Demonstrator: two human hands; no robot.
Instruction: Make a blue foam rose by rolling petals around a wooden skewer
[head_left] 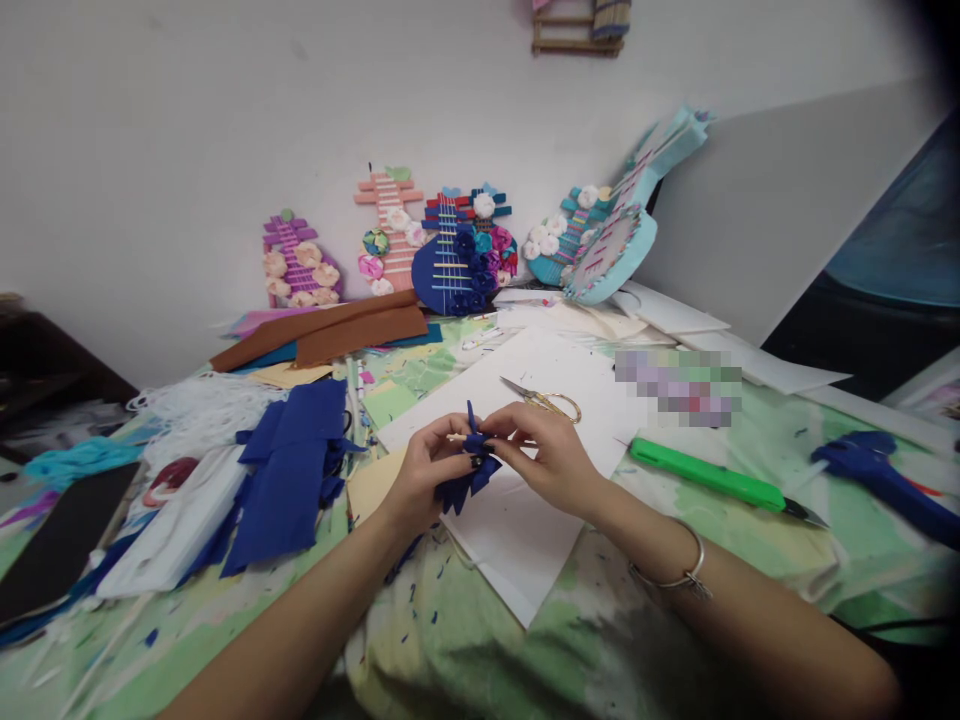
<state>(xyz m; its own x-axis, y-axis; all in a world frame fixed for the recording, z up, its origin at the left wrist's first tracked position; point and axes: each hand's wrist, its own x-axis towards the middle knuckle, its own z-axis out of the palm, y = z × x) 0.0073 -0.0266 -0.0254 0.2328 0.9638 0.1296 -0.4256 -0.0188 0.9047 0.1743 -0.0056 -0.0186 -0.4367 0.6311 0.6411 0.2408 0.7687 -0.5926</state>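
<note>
Above the white paper, my left hand is closed on a dark blue flower-like piece with pointed petals hanging down. A short pale stick pokes out between its fingers. My right hand, a bracelet on its wrist, pinches the top of the same blue piece, so both hands meet at it. Just beyond them lie small gold-handled scissors. Whether the petals are felt or paper I cannot tell.
A green craft knife points its blade right, near a blue glue gun. At left are blue sheets, white yarn and a dark phone-like slab. Brown sheets and decorated guitar shapes stand behind.
</note>
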